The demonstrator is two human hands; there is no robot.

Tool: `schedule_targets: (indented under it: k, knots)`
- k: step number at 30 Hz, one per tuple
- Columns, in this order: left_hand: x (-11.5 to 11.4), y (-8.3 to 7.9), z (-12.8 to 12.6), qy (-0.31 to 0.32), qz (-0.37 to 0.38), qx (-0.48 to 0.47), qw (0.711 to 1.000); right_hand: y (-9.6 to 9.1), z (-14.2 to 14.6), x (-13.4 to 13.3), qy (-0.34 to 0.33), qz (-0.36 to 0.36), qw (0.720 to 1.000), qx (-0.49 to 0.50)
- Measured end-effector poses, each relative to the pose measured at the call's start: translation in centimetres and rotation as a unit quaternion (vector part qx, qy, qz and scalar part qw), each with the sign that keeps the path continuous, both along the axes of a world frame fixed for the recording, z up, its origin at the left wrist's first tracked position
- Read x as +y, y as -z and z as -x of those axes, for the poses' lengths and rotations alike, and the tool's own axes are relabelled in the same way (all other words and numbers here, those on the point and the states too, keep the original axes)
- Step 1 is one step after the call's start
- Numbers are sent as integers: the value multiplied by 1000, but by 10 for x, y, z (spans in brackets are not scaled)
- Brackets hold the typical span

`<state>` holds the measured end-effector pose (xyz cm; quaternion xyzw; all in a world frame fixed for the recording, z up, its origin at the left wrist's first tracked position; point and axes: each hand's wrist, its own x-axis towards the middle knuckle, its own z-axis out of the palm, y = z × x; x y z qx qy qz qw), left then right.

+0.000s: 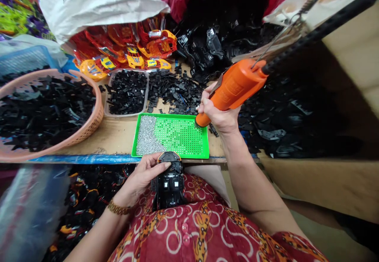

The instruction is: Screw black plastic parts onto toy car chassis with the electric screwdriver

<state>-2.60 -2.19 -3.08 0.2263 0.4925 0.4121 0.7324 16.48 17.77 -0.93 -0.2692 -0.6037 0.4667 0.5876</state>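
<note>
My left hand is closed round a black toy car chassis with an orange front, held upside down on my lap. My right hand grips an orange electric screwdriver hung from a black cable. Its tip rests at the right end of a green perforated tray. A heap of small silver screws fills the tray's left part.
A pink basket of black plastic parts stands at the left. A clear tub of black pieces and a loose black pile lie behind the tray. Orange and yellow toy car shells are heaped at the back. More black parts cover the right.
</note>
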Motion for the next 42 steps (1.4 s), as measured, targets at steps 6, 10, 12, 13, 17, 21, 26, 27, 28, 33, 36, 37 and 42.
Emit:
schedule_targets:
  k: [6, 10, 12, 13, 17, 21, 26, 27, 28, 33, 36, 37, 42]
  knots:
    - [-2, -3, -3, -11, 13, -12, 1000, -4, 2, -1, 8, -21, 1000, 8]
    - [-6, -8, -9, -33, 20, -18, 999, -14, 2, -6, 27, -31, 999, 10]
    - [-7, -8, -12, -47, 20, -18, 999, -21, 2, -9, 27, -30, 999, 10]
    - [-7, -7, -13, -54, 20, -17, 998, -25, 3, -11, 31, -27, 999, 13]
    - [-8, -6, -16, -78, 31, -11, 996, -46, 3, -19, 45, 0, 998, 40]
    - [-10, -10, -19, -98, 39, 5, 994, -73, 0, -40, 7, 23, 995, 101]
    - [-11, -10, -23, -108, 39, -2, 993, -103, -2, -80, -67, 50, 992, 92]
    - [-11, -9, -23, -112, 40, -5, 993, -106, -1, -87, -71, 53, 994, 72]
    - [-11, -9, -24, -114, 42, -8, 993, -106, -1, -93, -79, 52, 994, 52]
    - [-11, -10, -24, -126, 41, -4, 991, -90, 4, -102, -125, 21, 992, -25]
    - [-11, -8, -24, -130, 18, 7, 991, -80, 8, -100, -133, -1, 991, -29]
    - [-10, -7, -24, -130, 10, 9, 991, -79, 9, -100, -141, 3, 989, -34]
    - [-9, -4, -24, -127, -12, 12, 992, -79, 9, -111, -171, 41, 981, -87]
